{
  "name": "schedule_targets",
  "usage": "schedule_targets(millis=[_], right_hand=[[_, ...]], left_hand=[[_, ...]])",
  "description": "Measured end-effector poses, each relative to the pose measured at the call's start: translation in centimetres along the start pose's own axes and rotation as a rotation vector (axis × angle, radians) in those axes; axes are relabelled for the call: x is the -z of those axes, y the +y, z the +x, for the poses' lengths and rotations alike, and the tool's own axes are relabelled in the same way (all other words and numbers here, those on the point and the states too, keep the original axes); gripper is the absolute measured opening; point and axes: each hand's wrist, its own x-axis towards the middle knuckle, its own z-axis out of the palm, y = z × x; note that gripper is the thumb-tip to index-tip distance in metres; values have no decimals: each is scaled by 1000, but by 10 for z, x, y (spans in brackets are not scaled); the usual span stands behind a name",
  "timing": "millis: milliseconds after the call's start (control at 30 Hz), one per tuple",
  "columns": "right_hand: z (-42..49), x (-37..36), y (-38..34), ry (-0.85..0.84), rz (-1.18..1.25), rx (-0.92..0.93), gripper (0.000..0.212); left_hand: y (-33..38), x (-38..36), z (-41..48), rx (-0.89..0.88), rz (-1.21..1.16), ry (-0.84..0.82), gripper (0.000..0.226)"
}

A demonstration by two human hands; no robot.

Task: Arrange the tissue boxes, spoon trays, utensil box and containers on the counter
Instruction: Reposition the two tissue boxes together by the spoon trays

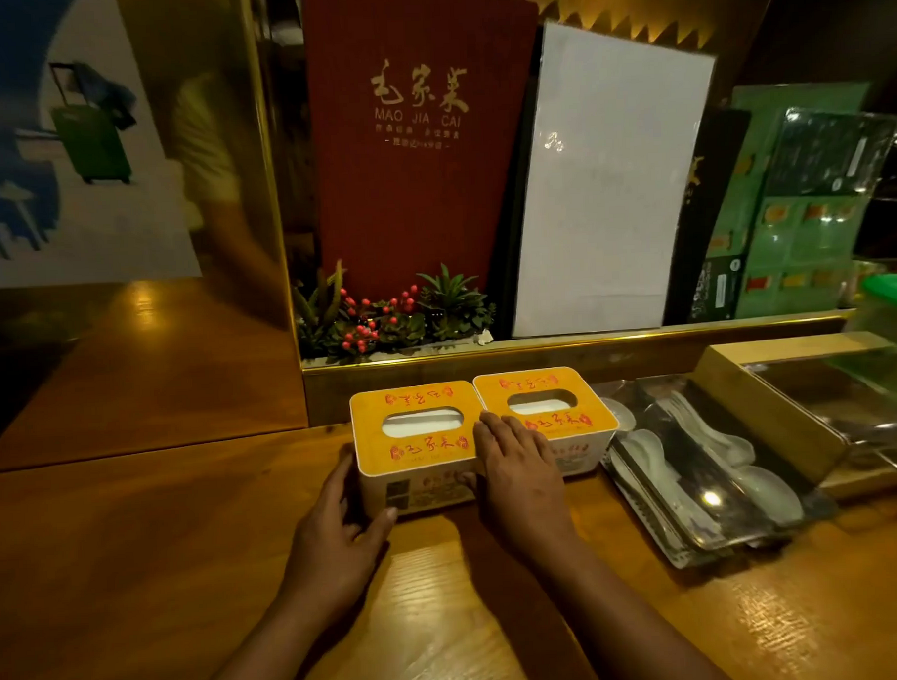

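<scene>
Two tissue boxes with yellow lids and red lettering stand side by side on the wooden counter (137, 559). The left tissue box (414, 434) is gripped from both sides: my left hand (336, 529) presses its left wall with the thumb on the front, and my right hand (513, 465) lies over its right edge, fingers reaching onto the gap between the boxes. The right tissue box (547, 402) touches it. To the right lie clear spoon trays (699, 488) holding white ceramic spoons. Further right stands a wooden utensil box (768, 403) with a clear lid.
Behind the boxes runs a gold-trimmed ledge (565, 350) with a small planter of red berries (384, 322), a tall red menu (412, 135), a white menu (604, 189) and green menus (800, 211). A green-lidded container (891, 294) sits at the far right.
</scene>
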Motion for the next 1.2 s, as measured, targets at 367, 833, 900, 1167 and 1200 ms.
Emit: schedule_targets(millis=[367, 833, 900, 1167, 1200], right_hand=[[1, -1, 0, 49, 66, -18, 70], [2, 6, 3, 35, 109, -10, 66], [2, 6, 3, 27, 116, -11, 66], [1, 6, 1, 33, 163, -35, 63], [-2, 5, 1, 63, 196, -53, 59]], left_hand=[[-1, -7, 5, 40, 19, 65, 81], [8, -11, 3, 76, -1, 79, 79], [8, -12, 3, 79, 10, 83, 79], [2, -10, 8, 69, 41, 66, 79], [3, -9, 8, 61, 46, 64, 79]])
